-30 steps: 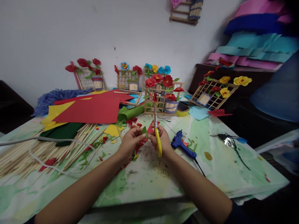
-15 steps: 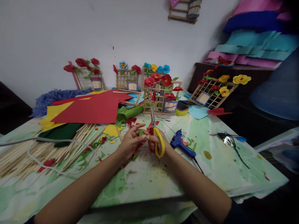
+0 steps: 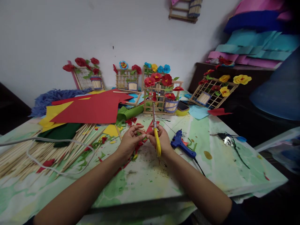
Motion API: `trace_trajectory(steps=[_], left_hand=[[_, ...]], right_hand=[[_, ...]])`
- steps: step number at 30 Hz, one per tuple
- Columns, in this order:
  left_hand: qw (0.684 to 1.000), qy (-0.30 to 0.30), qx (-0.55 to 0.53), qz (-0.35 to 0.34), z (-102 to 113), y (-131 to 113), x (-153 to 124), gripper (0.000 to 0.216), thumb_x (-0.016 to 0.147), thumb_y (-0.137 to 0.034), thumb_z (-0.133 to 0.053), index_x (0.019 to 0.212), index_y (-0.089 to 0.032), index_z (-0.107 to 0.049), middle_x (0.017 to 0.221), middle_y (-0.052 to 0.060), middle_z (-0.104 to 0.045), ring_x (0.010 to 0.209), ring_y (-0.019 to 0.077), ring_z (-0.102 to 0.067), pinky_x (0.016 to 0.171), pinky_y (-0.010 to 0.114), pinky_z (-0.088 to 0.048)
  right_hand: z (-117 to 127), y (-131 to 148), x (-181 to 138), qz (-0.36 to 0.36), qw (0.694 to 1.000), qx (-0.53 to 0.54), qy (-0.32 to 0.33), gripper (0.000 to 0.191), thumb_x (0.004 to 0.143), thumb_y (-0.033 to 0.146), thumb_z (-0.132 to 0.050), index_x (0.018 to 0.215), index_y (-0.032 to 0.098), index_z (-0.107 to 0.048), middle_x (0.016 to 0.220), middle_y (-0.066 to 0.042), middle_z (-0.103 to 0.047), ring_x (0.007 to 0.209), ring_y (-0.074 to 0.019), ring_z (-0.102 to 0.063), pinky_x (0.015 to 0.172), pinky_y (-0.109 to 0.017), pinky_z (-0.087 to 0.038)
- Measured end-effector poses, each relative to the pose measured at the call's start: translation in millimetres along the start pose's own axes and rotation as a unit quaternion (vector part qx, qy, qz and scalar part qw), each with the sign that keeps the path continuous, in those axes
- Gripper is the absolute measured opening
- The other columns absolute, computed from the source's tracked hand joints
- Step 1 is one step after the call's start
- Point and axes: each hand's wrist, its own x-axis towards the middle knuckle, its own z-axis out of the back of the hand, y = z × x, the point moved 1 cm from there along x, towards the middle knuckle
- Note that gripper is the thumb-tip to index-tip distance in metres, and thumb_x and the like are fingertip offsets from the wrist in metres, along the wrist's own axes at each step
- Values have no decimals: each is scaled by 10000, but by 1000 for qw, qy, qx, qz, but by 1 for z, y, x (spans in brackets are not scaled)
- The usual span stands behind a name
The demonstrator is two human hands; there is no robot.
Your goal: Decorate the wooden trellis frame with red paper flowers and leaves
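Over the middle of the table, my left hand (image 3: 131, 140) pinches a small green paper piece (image 3: 144, 134) between thumb and fingers, most of it hidden. My right hand (image 3: 164, 140) has yellow-handled scissors (image 3: 157, 142) hooked on it, blades pointing up and away. Its thumb and fingertip meet at the green piece, close to the left fingertips. Whether the blades are fully closed is hard to see. Red and green paper scraps (image 3: 138, 146) lie beneath the hands.
A blue glue gun (image 3: 181, 144) lies right of my right hand. Bamboo sticks (image 3: 30, 159) and a grey cord (image 3: 58, 141) spread on the left, near red paper sheets (image 3: 93, 109). Stick lattices with paper flowers (image 3: 167, 80) stand behind. A silvery scrap (image 3: 227, 141) lies farther right.
The scissors have turned in my right hand so their handles show edge-on. My left fingers have curled in, and less of the green piece shows.
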Motion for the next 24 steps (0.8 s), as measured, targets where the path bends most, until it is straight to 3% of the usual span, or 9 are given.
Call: trace_trajectory(steps=[10, 16, 24], left_hand=[[999, 3, 16, 27, 3, 6, 1, 436, 614, -187, -797, 1003, -146, -605, 809, 28, -640, 724, 120, -616, 638, 214, -479], [999, -25, -23, 39, 1, 2, 2, 426, 573, -164, -817, 950, -141, -619, 772, 9, -636, 686, 99, -613, 640, 201, -493], [999, -24, -25, 27, -1, -2, 1, 428, 575, -161, -812, 956, -136, -619, 764, 10, -636, 669, 94, -602, 619, 194, -482]], right_hand=[[1, -2, 0, 37, 999, -28, -13, 547, 511, 203, -757, 977, 220, -470, 711, 51, -583, 606, -108, -540, 564, -221, -431], [5, -2, 5, 97, 992, -46, -64, 438, 564, 229, -697, 939, 224, -471, 746, 33, -587, 649, -126, -557, 616, -254, -461], [-3, -6, -2, 31, 999, -25, -1, 505, 560, 225, -737, 993, 214, -478, 703, 44, -583, 593, -104, -535, 503, -192, -406]])
